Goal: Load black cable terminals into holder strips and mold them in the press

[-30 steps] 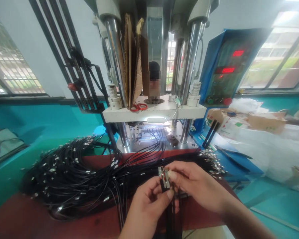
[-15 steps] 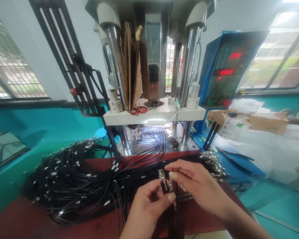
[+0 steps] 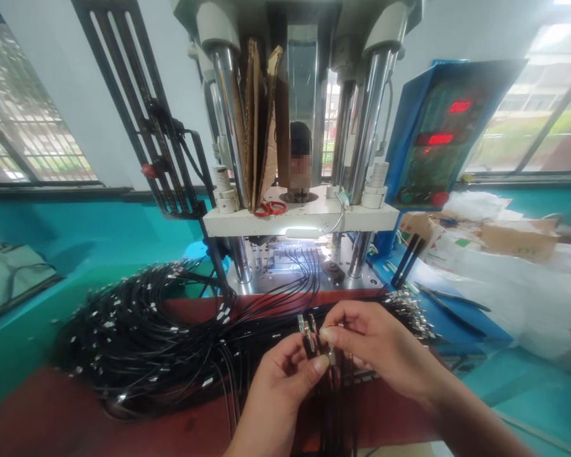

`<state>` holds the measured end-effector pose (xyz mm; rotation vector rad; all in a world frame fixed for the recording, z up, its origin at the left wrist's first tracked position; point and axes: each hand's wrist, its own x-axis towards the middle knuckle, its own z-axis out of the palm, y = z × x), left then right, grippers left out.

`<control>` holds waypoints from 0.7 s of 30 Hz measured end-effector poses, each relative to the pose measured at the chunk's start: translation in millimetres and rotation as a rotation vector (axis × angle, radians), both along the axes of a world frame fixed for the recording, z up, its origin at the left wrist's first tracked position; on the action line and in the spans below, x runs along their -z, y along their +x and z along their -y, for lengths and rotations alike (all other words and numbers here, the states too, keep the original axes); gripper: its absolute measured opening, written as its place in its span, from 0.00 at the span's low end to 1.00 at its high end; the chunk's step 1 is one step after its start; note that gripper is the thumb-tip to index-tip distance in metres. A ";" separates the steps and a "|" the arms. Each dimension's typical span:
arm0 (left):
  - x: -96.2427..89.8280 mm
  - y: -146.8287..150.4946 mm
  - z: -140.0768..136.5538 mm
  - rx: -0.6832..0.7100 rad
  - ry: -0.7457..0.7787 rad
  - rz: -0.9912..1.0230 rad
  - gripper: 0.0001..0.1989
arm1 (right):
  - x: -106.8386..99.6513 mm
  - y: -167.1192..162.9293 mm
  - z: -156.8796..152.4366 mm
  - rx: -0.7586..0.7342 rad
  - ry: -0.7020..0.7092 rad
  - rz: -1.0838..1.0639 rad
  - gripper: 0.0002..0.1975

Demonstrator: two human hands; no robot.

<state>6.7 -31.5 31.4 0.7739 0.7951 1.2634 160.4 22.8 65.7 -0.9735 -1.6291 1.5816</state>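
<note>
Apparently separating metal-tipped black cables at the frame's lower centre, pinching several in the left hand and seemingly one in the right hand, next likely needing a steady left pinch.

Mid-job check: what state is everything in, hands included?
Left hand: closed around the cables just below their connectors.
Right hand: thumb and fingers pinched at the connectors.
Connectors: exposed, metal ends up.
Cable bundle: looped.
Lamp: lit.
Red displays: lit, digits blurred.
White press plate: apart from the bed below.
Scissors: open or shut, cannot tell.
Black-handled tool: handles spread.
</note>
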 end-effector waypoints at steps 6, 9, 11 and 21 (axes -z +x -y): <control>-2.3 0.9 -4.9 -0.028 -0.026 0.100 0.11 | 3.2 -6.0 -2.9 0.050 -0.032 0.012 0.15; -3.2 3.2 -8.5 -0.032 -0.004 0.082 0.13 | 2.6 -9.8 -0.1 0.079 -0.010 0.044 0.15; -3.1 5.2 -10.2 -0.047 0.009 0.045 0.12 | 2.5 -11.4 1.1 0.088 -0.017 0.070 0.16; 4.6 1.8 -5.3 0.029 -0.017 -0.116 0.15 | 4.5 -4.6 -1.2 0.147 0.084 0.089 0.15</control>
